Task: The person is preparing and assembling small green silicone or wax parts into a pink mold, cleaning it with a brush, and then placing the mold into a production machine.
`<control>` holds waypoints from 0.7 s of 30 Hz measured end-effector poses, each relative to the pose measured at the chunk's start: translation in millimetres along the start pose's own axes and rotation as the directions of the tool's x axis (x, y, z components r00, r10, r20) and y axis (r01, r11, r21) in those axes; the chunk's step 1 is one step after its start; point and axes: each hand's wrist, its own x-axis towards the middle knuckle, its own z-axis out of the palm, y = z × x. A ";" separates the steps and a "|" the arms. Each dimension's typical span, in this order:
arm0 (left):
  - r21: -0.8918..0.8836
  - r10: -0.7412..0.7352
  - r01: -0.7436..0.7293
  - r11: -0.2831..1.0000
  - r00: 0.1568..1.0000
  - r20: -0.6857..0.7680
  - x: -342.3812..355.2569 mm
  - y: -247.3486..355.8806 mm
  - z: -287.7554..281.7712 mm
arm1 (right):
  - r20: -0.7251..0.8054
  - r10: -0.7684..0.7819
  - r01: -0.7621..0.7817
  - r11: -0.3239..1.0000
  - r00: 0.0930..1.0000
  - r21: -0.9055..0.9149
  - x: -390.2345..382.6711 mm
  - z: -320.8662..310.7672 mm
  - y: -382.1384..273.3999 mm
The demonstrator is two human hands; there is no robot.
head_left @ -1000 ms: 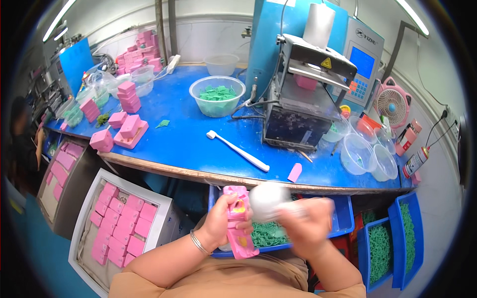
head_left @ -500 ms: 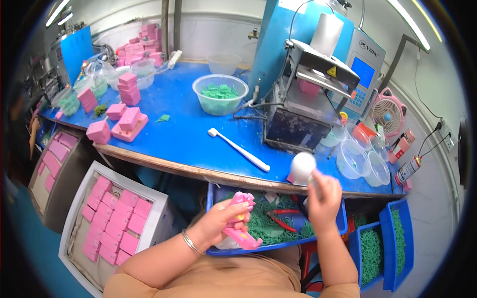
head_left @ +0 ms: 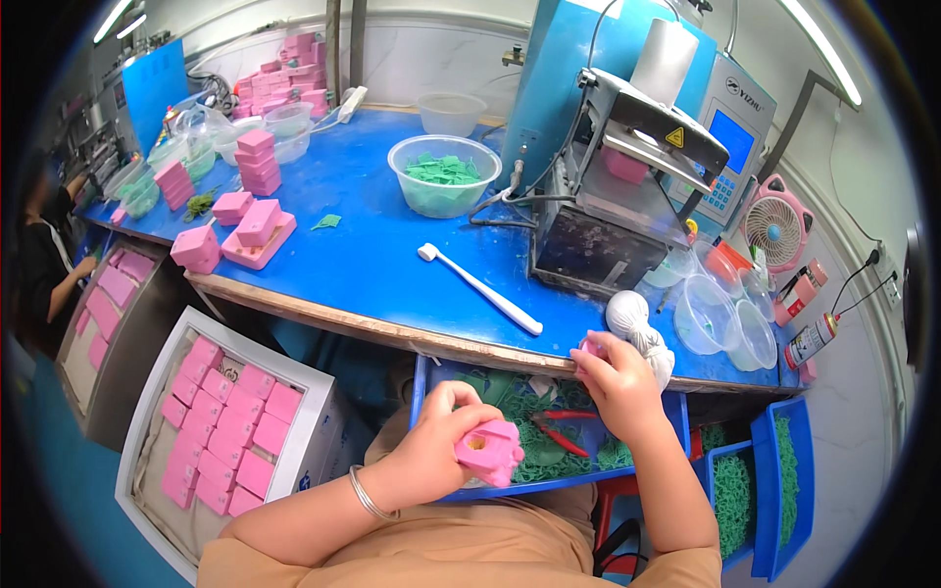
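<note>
My left hand (head_left: 438, 443) is closed around a pink mold block (head_left: 490, 452), above the blue tray in front of me. A yellowish hole shows in the block's upper face. At the table's front edge, the fingers of my right hand (head_left: 621, 388) pinch a small pink piece (head_left: 590, 347), mostly hidden by the fingers. Just beyond that hand lies a twisted white yarn bundle (head_left: 637, 331) with a rounded end. Below both hands, the blue tray (head_left: 674, 428) holds green rubbery scraps (head_left: 520, 446) and red-handled pliers (head_left: 564, 431).
A white mallet-like tool (head_left: 480, 288) lies on the blue table (head_left: 343, 284). Behind it stand a bowl of green pieces (head_left: 443, 186) and a press machine (head_left: 598, 216). Pink blocks (head_left: 258, 223) sit at left, others in a white box (head_left: 319, 392). Clear bowls (head_left: 708, 314) stand at right.
My left hand's pink parts, spread apart before, now form one compact block. My right hand has shifted left off the white yarn bundle and now pinches a small pink piece.
</note>
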 end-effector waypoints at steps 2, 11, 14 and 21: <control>0.205 0.054 -0.053 0.977 0.999 0.000 2.3 2.9 -5.7 | -0.103 -0.039 0.047 0.996 0.994 0.075 2.1 -8.4 -15.6; 0.238 0.236 -0.241 0.941 0.971 0.051 -4.9 2.3 -8.1 | -0.127 -0.137 0.177 0.903 0.982 0.392 2.6 -21.0 -81.9; 0.262 0.291 -0.290 0.921 0.956 0.034 -7.8 0.6 -8.4 | -0.078 -0.212 0.226 0.925 0.974 0.306 1.6 -24.2 -87.2; 0.090 0.098 -0.108 0.990 0.990 0.103 -8.0 4.0 -4.6 | -0.097 -0.088 0.097 0.991 0.991 0.092 -6.8 -8.5 -114.5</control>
